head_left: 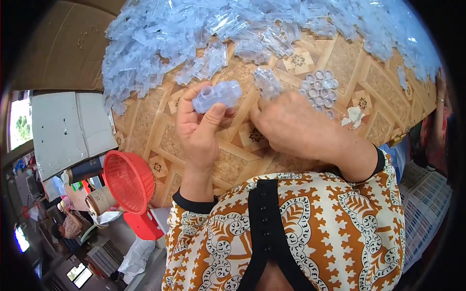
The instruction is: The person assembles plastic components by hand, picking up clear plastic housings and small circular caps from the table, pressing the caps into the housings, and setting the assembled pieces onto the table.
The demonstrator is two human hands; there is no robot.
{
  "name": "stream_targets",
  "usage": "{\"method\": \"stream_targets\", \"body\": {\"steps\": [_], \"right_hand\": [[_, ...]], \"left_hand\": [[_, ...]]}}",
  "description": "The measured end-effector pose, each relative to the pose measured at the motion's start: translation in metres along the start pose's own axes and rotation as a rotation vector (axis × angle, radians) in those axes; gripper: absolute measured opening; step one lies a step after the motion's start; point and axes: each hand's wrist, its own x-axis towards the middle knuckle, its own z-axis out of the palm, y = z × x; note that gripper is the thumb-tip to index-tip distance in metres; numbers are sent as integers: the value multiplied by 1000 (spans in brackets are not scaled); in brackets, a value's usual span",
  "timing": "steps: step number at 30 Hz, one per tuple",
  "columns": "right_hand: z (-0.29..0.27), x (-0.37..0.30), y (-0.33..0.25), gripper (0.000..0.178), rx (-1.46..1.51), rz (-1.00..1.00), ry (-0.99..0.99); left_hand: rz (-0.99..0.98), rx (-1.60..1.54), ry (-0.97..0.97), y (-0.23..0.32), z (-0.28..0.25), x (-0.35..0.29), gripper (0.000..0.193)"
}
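Note:
My left hand (200, 127) is closed around a small bundle of clear plastic pieces (218, 96), raised above the table. A round open ring shows at the bundle's left end, and my thumb presses on its near side. To the right, my right hand (287, 121) is bent with its back upward, hiding most of its fingers. Right at its fingertips are a few clear plastic pieces (267, 82); whether they are gripped I cannot tell. Beyond that hand, several small round clear caps (319, 88) stand grouped on the patterned tabletop (233, 162).
A large heap of clear plastic pieces (160, 48) spreads along the far side. A crumpled white scrap (353, 117) lies right of the caps. At the left edge are a red basket (128, 182) and a cardboard box (73, 131). Another person's arm (439, 111) shows far right.

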Motion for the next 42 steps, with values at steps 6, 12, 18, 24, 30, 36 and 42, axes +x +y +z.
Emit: {"method": "stream_targets", "body": {"steps": [6, 12, 18, 24, 30, 36, 42], "right_hand": [[-4, 16, 32, 16, 63, 185, 312], [-10, 17, 36, 19, 746, 56, 461], [-11, 17, 29, 16, 1067, -42, 336], [5, 23, 28, 14, 908, -94, 558], [5, 24, 31, 15, 1101, 47, 382], [-3, 23, 30, 11, 1240, 139, 227], [-7, 19, 28, 8, 1152, 170, 205]], "left_hand": [[-32, 21, -106, 5, -1, -3, 47], [-18, 132, -143, 6, 4, -6, 52], [-12, 224, -242, 1, 6, -9, 54], [14, 247, -222, 1, 7, -7, 54], [110, 346, -228, -2, 6, -7, 54], [189, 522, -254, 1, 0, -9, 53], [181, 547, -296, -1, 1, -9, 52]]}}
